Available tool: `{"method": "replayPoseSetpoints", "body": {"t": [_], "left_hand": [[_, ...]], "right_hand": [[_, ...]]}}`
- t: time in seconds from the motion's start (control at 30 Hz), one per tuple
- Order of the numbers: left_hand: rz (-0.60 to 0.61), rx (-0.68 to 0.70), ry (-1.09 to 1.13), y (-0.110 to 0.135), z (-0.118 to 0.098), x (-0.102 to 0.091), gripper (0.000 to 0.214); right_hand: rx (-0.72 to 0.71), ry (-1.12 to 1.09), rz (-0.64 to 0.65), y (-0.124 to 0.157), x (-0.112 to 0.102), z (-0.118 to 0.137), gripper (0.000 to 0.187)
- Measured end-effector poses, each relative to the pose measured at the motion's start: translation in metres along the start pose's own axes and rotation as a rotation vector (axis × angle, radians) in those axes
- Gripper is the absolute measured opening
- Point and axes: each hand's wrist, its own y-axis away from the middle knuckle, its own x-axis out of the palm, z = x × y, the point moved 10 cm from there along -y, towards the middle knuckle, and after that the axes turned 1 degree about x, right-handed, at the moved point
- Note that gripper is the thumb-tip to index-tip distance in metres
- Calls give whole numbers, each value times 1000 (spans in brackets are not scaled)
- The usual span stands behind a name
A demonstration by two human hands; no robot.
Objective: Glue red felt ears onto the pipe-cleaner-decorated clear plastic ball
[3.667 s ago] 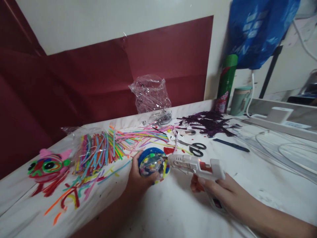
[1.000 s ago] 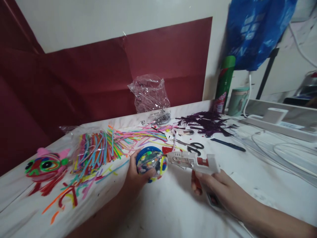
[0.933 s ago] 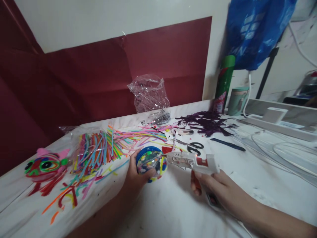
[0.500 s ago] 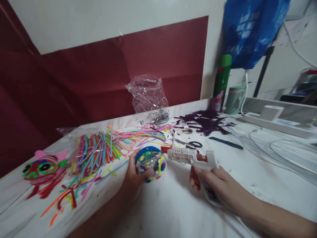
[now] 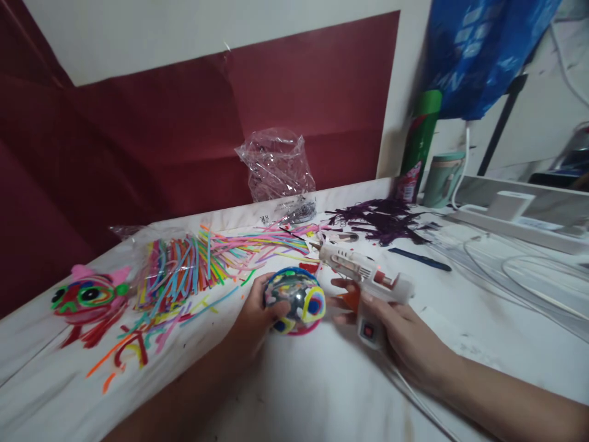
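Note:
My left hand point(image 5: 254, 313) is closed round a clear ball point(image 5: 295, 300) covered in coloured strips, holding it just above the white table point(image 5: 322, 387). My right hand point(image 5: 391, 325) grips a white glue gun point(image 5: 365, 277) by its handle. The gun's nozzle points up and to the left, away from the ball, over the coloured strips. My right fingers reach toward the ball's right side.
A heap of coloured strips point(image 5: 193, 270) and a strip-covered pink-eared figure point(image 5: 89, 298) lie at left. A crumpled clear bag point(image 5: 276, 166), purple shreds point(image 5: 377, 218), a blue pen point(image 5: 418, 259), a green can point(image 5: 421, 144), a teal cup point(image 5: 439, 178), a power strip point(image 5: 510, 215) and cables point(image 5: 506, 270) fill the back and right.
The glue gun's nozzle has lifted off the ball and swung up and away. My left hand has turned the ball, and my right hand has moved closer to it.

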Motion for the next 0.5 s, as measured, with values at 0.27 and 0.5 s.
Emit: {"method": "replayPoseSetpoints", "body": {"t": [0.27, 0.5], "left_hand": [[10, 12, -207, 3, -1, 3, 88], [-41, 103, -213, -4, -6, -8, 80]], "right_hand": [[162, -272, -19, -9, 5, -24, 36], [168, -226, -16, -14, 4, -29, 33]]}}
